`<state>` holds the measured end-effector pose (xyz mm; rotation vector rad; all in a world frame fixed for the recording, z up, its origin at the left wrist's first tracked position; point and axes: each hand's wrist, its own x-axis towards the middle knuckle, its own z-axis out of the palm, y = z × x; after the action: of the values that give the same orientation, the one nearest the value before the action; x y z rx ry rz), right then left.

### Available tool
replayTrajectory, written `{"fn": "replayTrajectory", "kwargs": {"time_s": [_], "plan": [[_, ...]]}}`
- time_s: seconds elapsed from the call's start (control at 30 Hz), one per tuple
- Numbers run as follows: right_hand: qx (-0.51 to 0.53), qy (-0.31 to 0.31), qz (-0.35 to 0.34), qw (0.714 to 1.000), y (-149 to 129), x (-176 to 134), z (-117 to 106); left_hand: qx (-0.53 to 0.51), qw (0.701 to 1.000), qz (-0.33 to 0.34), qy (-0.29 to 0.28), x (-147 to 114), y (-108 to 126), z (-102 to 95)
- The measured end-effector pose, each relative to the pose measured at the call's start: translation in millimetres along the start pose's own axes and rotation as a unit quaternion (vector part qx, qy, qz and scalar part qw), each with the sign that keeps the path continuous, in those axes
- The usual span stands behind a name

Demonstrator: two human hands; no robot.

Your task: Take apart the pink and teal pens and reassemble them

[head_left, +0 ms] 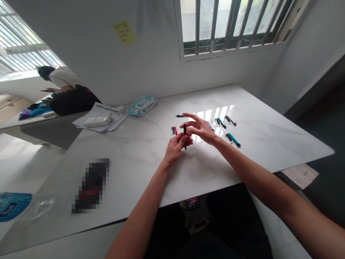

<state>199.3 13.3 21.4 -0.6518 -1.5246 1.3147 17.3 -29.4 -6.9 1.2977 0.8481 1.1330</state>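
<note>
My left hand (176, 145) is closed around a black pen (185, 135), held nearly upright over the white marble table (129, 151). My right hand (199, 128) is just right of it, thumb and forefinger at the pen's top, the other fingers spread. A red pen (176, 130) and a small dark piece (173, 129) lie on the table behind my left hand. A short teal-tipped piece (180, 116) lies farther back. Several teal and black pens (234, 139) and pen parts (221, 122) are scattered to the right of my right hand.
A wipes packet (142, 105) and a stack of papers with a white device (98, 120) lie at the table's back left. A dark blurred object (91, 185) sits front left. Another person (64, 90) sits at a far-left table. A barred window (229, 25) is behind.
</note>
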Motion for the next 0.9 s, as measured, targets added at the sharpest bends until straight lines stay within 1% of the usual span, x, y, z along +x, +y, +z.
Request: {"fn": "replayTrajectory", "kwargs": {"time_s": [0.07,0.2,0.3,0.4,0.5,0.63,0.73,0.83,0.9], "plan": [[-0.014,0.009,-0.014,1.000,0.6,0.6,0.4,0.005,1.000,-0.001,-0.003,0.2,-1.0,-0.9],[-0.013,-0.014,-0.007,1.000,1.2,1.3,0.8,0.011,1.000,-0.004,-0.001,0.8,-2.9,-2.3],[-0.020,-0.003,-0.010,1.000,0.7,1.2,0.4,0.016,1.000,-0.001,-0.003,0.3,-2.4,-2.2],[-0.010,-0.011,0.002,1.000,1.3,1.5,-0.2,0.018,1.000,-0.001,-0.005,-0.4,-1.1,-1.6],[-0.015,-0.003,-0.009,1.000,2.6,2.1,-0.6,0.017,1.000,0.001,-0.005,-0.7,-0.5,-1.0],[-0.006,-0.015,0.000,1.000,2.4,1.9,-0.6,0.006,1.000,-0.005,-0.007,-0.5,-0.8,-0.6],[-0.013,-0.006,-0.002,1.000,1.0,1.5,-0.6,0.007,1.000,-0.004,-0.007,-0.4,-0.6,-0.6],[-0.004,-0.012,0.005,1.000,-0.5,1.5,-0.5,-0.001,1.000,-0.011,-0.003,-0.5,-0.1,-0.7],[-0.006,-0.003,-0.004,1.000,-1.2,1.7,-0.5,-0.003,1.000,-0.013,0.000,-0.7,0.1,-0.7]]}}
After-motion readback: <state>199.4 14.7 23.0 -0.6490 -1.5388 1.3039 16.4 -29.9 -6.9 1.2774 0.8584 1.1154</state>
